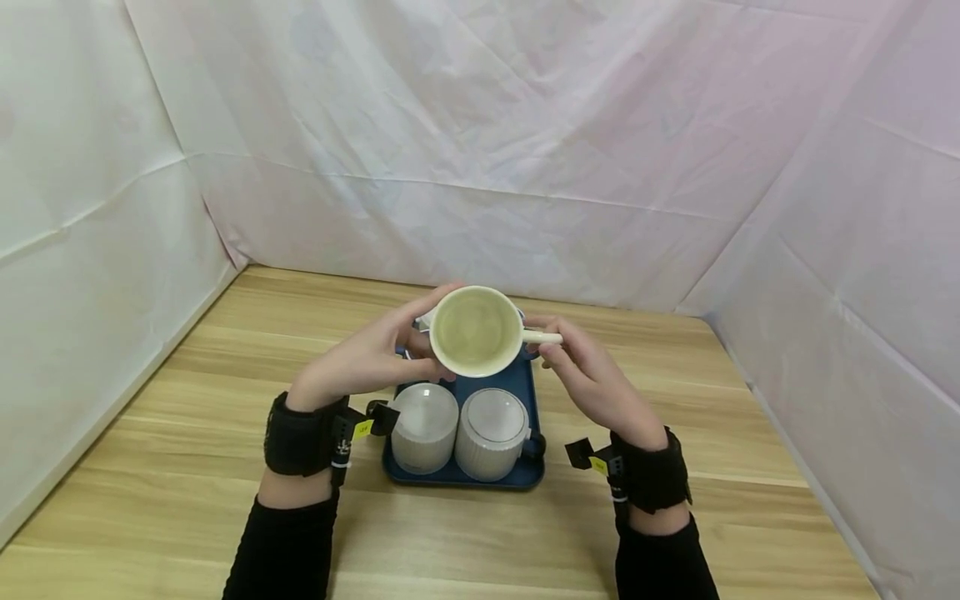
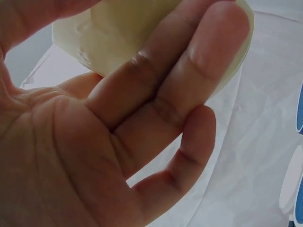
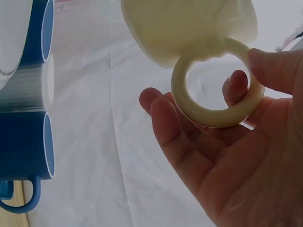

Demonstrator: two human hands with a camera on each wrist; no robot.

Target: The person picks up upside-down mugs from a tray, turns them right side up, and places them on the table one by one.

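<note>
My two hands hold a cream mug in the air above a dark blue tray, its open mouth facing me. My left hand grips the mug's left side, fingers on the body and thumb near the rim. The left hand fills the left wrist view. My right hand pinches the ring handle between thumb and fingers, and the mug's body shows above it. The mug looks empty.
Two white ribbed mugs stand side by side at the tray's near end. Blue mugs show at the left of the right wrist view. The tray lies on a wooden table enclosed by white sheet walls.
</note>
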